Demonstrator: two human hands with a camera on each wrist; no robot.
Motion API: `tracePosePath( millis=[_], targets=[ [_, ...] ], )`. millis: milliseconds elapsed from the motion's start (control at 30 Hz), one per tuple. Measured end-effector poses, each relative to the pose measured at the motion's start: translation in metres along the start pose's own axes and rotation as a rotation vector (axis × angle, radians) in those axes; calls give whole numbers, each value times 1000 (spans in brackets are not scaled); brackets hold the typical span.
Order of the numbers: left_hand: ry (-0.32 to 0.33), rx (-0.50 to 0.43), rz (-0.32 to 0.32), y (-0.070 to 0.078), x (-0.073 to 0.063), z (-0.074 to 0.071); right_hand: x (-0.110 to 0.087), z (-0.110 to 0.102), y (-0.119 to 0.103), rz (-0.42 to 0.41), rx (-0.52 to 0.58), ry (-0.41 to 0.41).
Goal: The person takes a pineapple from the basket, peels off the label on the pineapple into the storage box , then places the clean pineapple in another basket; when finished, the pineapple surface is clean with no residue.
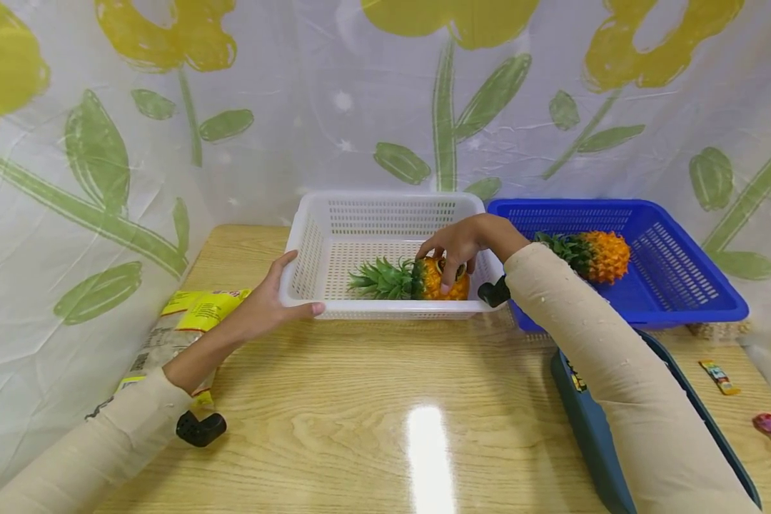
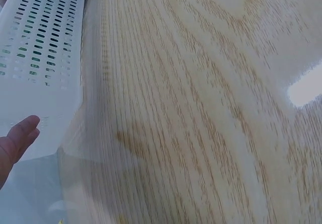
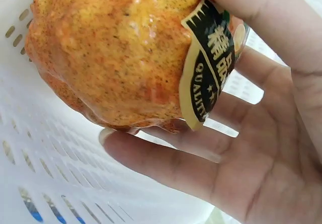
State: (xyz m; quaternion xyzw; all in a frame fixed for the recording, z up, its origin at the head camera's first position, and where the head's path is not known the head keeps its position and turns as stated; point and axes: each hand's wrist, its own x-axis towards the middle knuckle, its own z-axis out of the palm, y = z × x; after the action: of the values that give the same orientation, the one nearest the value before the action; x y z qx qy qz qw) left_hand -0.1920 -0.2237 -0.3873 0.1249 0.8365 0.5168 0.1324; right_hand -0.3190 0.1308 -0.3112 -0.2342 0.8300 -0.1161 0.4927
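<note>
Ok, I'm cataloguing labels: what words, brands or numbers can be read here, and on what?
"精品": sticker on the pineapple in the right hand.
"QUALITY", last letter unclear: same sticker.
Too small to read: print on the yellow bag and small packet.
Yellow-black patch at the dark bin: cannot tell.

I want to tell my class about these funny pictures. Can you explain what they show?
There's no robot here, just a person's two bare hands. The big picture comes from a camera worn on the head, looking down. The smaller two come from a camera on each wrist.

On the wooden table are a white basket, a blue basket with a pineapple inside, a yellow bag, a dark green bin and a lollipop.

The right hand holds another pineapple in the white basket. The left hand touches that basket's corner.
</note>
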Motion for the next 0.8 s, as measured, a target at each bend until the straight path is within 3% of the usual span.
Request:
tracePosePath(
  millis=[433, 800],
  targets=[
    [10, 29, -21, 1, -1, 1, 0, -1, 3, -62, -51, 52],
    [7, 22, -12, 1, 0, 1, -3, -2, 3, -61, -45, 105]
  ],
)
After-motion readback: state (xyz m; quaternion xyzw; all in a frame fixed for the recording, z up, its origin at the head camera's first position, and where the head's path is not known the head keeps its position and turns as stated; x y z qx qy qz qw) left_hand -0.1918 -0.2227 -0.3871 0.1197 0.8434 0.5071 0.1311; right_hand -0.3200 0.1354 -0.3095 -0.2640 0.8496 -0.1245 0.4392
